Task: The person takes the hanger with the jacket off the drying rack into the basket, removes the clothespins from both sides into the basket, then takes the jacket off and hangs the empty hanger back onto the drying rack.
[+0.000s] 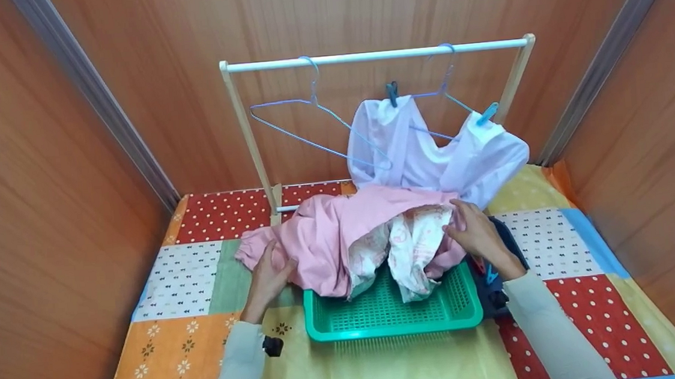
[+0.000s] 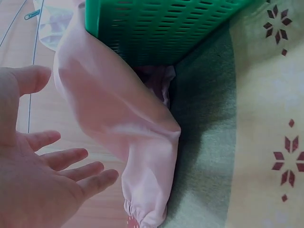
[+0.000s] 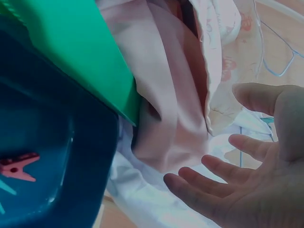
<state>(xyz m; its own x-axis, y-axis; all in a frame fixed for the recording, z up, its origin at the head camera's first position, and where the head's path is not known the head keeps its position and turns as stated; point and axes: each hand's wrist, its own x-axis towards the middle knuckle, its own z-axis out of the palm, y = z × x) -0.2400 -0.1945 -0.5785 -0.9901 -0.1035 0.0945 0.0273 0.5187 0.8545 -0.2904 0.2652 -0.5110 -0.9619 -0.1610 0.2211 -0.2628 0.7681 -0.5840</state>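
A pink garment [image 1: 323, 233] with a gathered cuff lies heaped over the green basket [image 1: 394, 331], spilling past its left side. White printed cloth [image 1: 417, 243] shows inside its opening. My left hand [image 1: 269, 279] is beside the pink sleeve; in the left wrist view its fingers [image 2: 71, 159] are spread, with nothing between them. My right hand [image 1: 476, 233] is at the garment's right edge, and in the right wrist view its fingers [image 3: 223, 171] are also spread and hold nothing. The basket's front part shows bare mesh, while its back is hidden under the cloth.
Behind stands a rack with a white bar [image 1: 363, 57]. It carries a bare blue hanger [image 1: 291, 134] and another hanger with a pale lilac garment [image 1: 394, 143], clipped by clothespins [image 1: 488, 112]. A dark blue tray [image 3: 90, 142] with a red clothespin [image 3: 19, 166] sits right of the basket.
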